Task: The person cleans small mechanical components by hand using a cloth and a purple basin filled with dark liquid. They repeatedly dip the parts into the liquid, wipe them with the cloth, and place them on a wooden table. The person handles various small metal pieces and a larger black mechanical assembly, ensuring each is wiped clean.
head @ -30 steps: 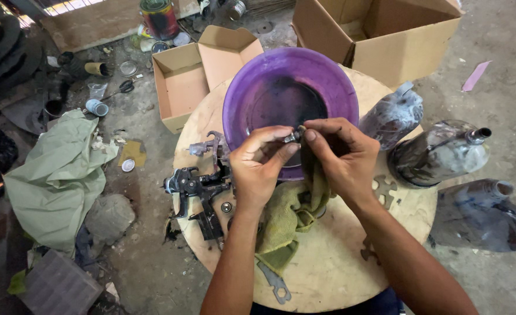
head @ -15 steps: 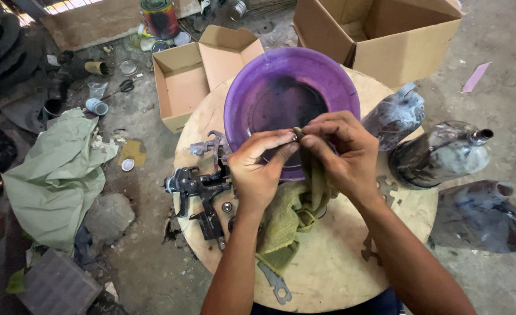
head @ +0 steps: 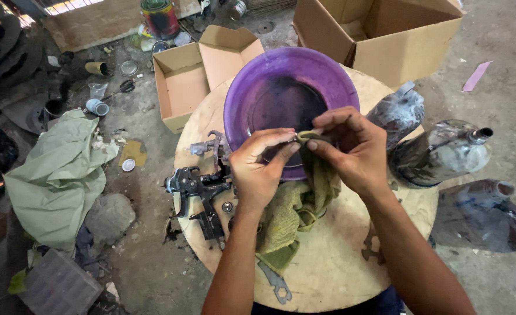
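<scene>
Two hands meet over the near rim of the purple plastic basin (head: 269,76): the left hand (head: 259,169) pinches a small metal part (head: 293,138), the right hand (head: 351,153) grips the olive-green cloth (head: 296,204) against it. Bare round wooden tabletop (head: 334,262) lies nearer; a dark spray gun (head: 202,189) crowds its left edge.

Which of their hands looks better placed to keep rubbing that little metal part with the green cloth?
Probably the right hand: its fingers already pinch the green cloth against the small metal part, which the left hand grips over the purple basin.
</scene>
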